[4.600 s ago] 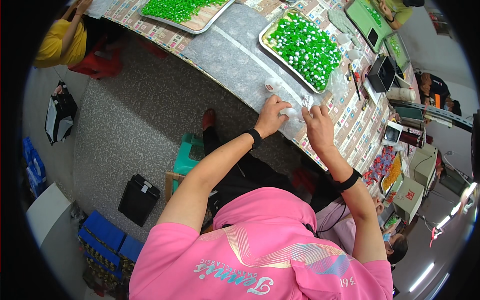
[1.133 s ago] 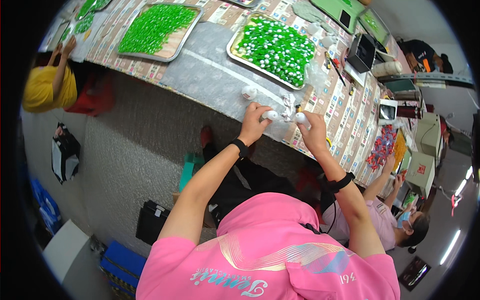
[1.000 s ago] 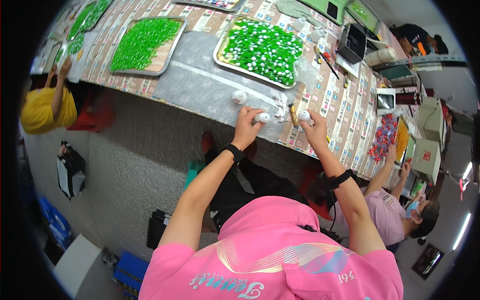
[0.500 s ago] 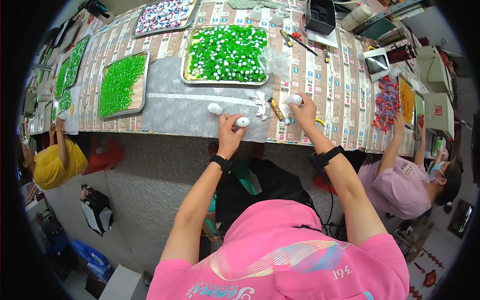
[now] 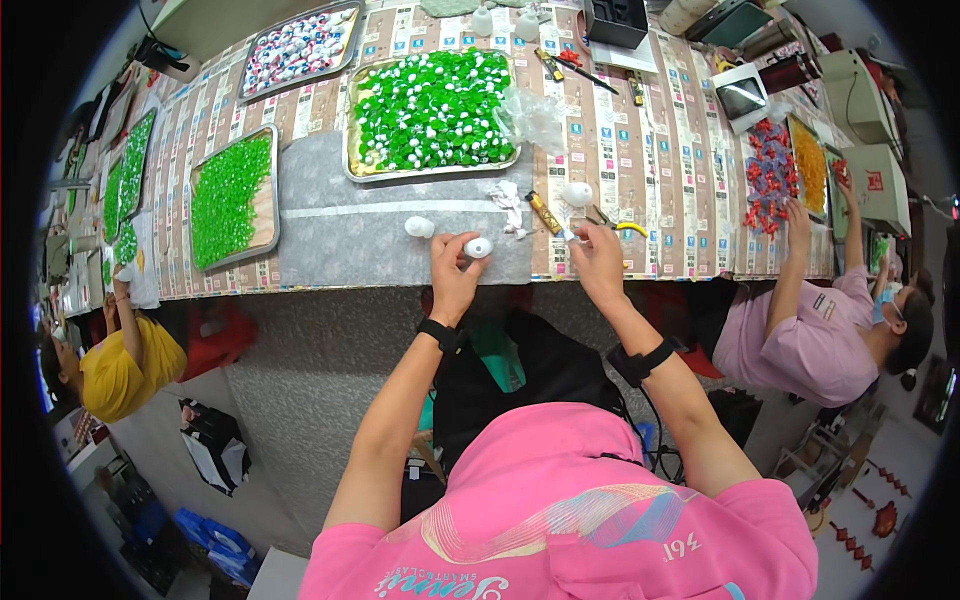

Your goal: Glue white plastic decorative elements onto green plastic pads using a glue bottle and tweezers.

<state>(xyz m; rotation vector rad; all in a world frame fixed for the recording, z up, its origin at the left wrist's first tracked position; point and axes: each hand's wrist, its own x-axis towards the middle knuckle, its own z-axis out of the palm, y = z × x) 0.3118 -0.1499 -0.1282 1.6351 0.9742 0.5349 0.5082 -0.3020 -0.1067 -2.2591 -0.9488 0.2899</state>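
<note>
Since half a second ago, the white bulb that was in the right hand has come down onto the table, and that hand has drawn back nearer the table's edge. The view has also turned a little, so the trays sit farther left.

The first bulb now rests just right of a yellow tube, on the patterned cover. The right hand's thumb and fingers are bent close to the tube's pale tip; whether they touch it, or how far they are parted, cannot be told.

The left hand pinches a second bulb between thumb and fingers, above the grey mat near its front edge. The two hands are apart. A third bulb lies on the mat, just left of the held one. Crumpled white paper lies between the held bulb and the tube. Pliers with a yellow handle lie to the right of the right hand.

Beyond the mat is a tray of green and white pieces, with a clear bag at its right side. Co-workers in yellow and pale pink are at the table's left and right.
</note>
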